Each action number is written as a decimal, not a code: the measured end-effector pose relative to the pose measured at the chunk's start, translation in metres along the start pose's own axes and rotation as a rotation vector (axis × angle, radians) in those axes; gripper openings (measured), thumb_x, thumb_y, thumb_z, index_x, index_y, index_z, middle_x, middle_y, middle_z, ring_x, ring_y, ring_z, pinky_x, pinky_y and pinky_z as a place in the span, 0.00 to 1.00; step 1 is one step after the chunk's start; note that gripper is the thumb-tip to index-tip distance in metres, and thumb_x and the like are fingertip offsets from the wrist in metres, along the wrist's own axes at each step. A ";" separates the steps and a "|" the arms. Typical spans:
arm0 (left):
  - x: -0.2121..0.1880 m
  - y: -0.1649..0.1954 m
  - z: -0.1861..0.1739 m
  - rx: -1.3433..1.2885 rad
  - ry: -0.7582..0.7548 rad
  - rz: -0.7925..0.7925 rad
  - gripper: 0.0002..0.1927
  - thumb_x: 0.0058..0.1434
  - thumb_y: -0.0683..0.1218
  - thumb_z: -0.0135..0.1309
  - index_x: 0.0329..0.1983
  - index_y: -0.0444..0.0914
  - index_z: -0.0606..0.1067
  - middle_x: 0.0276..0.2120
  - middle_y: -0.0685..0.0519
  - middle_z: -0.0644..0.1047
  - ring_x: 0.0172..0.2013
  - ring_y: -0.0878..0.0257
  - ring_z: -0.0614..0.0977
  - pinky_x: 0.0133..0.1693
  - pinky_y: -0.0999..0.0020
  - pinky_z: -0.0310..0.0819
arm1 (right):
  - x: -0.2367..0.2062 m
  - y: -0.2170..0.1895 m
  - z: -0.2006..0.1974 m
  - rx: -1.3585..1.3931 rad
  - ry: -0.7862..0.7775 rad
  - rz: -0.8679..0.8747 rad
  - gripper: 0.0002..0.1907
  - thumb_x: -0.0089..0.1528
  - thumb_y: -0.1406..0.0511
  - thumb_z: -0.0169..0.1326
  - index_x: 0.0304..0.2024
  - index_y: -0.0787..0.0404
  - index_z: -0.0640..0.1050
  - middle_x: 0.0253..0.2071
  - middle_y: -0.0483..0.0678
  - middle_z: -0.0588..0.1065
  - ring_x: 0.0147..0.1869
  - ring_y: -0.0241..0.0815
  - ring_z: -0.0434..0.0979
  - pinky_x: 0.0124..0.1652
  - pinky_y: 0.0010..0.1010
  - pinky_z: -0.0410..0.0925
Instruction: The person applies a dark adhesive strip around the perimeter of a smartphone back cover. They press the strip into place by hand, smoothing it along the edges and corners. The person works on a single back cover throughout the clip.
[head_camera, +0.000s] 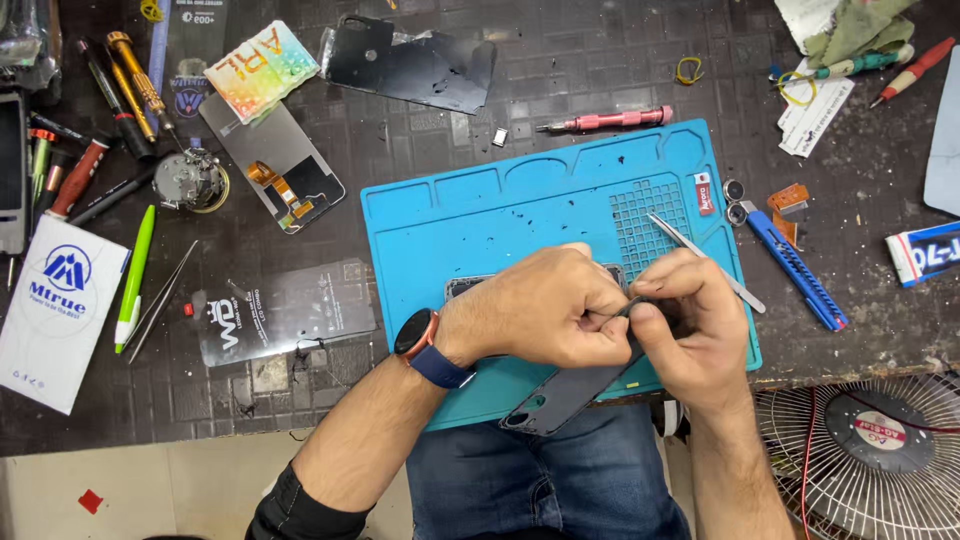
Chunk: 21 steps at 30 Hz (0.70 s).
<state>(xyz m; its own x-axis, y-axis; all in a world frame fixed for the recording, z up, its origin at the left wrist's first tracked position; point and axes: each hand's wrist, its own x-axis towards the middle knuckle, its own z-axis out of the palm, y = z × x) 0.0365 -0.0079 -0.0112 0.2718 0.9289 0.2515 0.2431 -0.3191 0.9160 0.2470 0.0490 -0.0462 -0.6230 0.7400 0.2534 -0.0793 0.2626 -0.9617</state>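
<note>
A blue silicone work mat (470, 215) lies on the dark table. A dark phone (570, 395) lies on the mat's front part, its camera end sticking out over the near edge. My left hand (545, 310), with a watch on the wrist, presses down over the phone's middle, and its thumb and fingers pinch a small thin dark piece. My right hand (690, 325) grips the phone's right side and meets the left fingers at that piece. Metal tweezers (700, 260) lie on the mat just behind my right hand.
A blue utility knife (795, 265) lies right of the mat and a pink screwdriver (610, 121) behind it. Phone screens, a back cover (410, 65), pens and tools crowd the left and back. A fan grille (865, 450) stands at the lower right.
</note>
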 end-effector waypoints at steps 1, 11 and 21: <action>0.000 -0.001 0.000 0.013 0.000 0.002 0.19 0.53 0.45 0.55 0.13 0.38 0.60 0.12 0.52 0.63 0.15 0.57 0.64 0.31 0.66 0.64 | 0.001 -0.001 0.000 -0.020 0.006 -0.016 0.08 0.65 0.73 0.55 0.44 0.64 0.70 0.45 0.49 0.72 0.45 0.36 0.72 0.43 0.26 0.69; 0.001 0.001 0.002 0.046 0.000 -0.001 0.19 0.54 0.46 0.56 0.14 0.38 0.61 0.12 0.53 0.65 0.15 0.56 0.63 0.36 0.65 0.65 | 0.015 -0.015 0.006 -0.465 0.047 -0.299 0.06 0.66 0.75 0.54 0.43 0.63 0.71 0.40 0.48 0.72 0.45 0.42 0.73 0.42 0.29 0.68; 0.004 0.003 0.000 0.024 -0.012 -0.021 0.18 0.53 0.45 0.55 0.14 0.37 0.61 0.12 0.49 0.63 0.15 0.55 0.63 0.27 0.63 0.63 | 0.009 -0.015 0.018 -0.798 0.247 -0.402 0.07 0.65 0.76 0.60 0.41 0.63 0.76 0.39 0.48 0.71 0.44 0.46 0.72 0.41 0.34 0.68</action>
<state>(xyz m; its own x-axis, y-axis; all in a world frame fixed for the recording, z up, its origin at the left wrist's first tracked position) 0.0388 -0.0050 -0.0073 0.2771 0.9333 0.2281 0.2710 -0.3037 0.9134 0.2292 0.0404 -0.0312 -0.4743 0.5880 0.6552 0.3630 0.8087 -0.4629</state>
